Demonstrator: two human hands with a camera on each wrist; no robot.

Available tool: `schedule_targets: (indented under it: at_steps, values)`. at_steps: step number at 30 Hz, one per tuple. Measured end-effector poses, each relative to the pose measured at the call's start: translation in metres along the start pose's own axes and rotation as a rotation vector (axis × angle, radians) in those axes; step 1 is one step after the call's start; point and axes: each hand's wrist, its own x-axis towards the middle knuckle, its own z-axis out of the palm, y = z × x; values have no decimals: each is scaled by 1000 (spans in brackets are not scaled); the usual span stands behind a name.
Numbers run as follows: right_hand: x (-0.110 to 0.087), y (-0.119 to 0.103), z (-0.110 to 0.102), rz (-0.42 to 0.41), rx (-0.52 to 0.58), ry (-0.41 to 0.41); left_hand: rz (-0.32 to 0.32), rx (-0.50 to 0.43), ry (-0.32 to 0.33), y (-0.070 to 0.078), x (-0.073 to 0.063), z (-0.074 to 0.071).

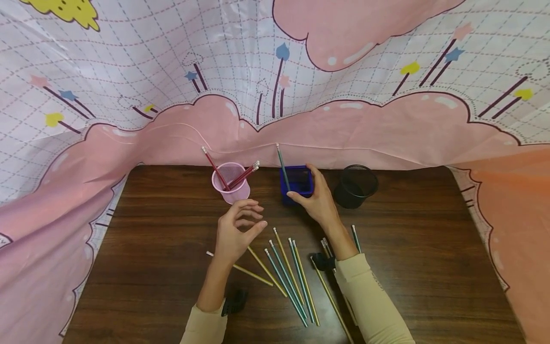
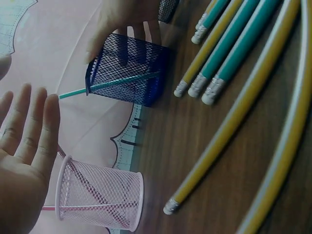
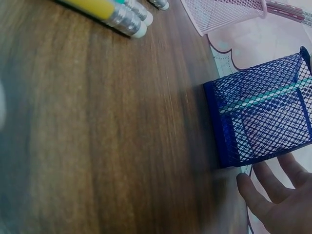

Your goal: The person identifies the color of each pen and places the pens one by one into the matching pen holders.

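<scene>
My right hand [image 1: 318, 198] spans the square blue mesh pencil holder [image 2: 109, 68], its thumb at the front rim and its fingers along the right and far side. Inside the holder a single teal pencil [image 1: 281, 162] leans, its eraser end up. My left hand [image 1: 232, 236] hovers in front of the round pink mesh cup [image 1: 238, 194], fingers loosely bent and holding nothing. Several red pencils [image 1: 211, 161] stand tilted in that pink cup.
To the right of the blue holder stands a round black mesh cup [image 1: 350, 197]. Several teal pencils [image 1: 283, 274] and yellow pencils [image 1: 328, 291] lie on the dark wooden table [image 1: 150, 258], some beneath the right forearm. A patterned pink cloth [image 1: 343, 138] hangs behind the table.
</scene>
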Motion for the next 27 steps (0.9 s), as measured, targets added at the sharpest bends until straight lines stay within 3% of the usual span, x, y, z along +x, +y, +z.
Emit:
schedule_targets:
  at_steps: [5, 9, 17, 27]
  values:
    - [0, 1, 2, -1, 5, -11, -86, 22, -55, -4, -6, 0]
    - [0, 1, 1, -5, 2, -5, -135, 34, -95, -15, -15, 5]
    - [-1, 0, 0, 2, 7, -8, -194, 19, -128, -61, -39, 15]
    - [-2, 1, 1, 5, 5, -3, -193, 17, -148, -68, -47, 13]
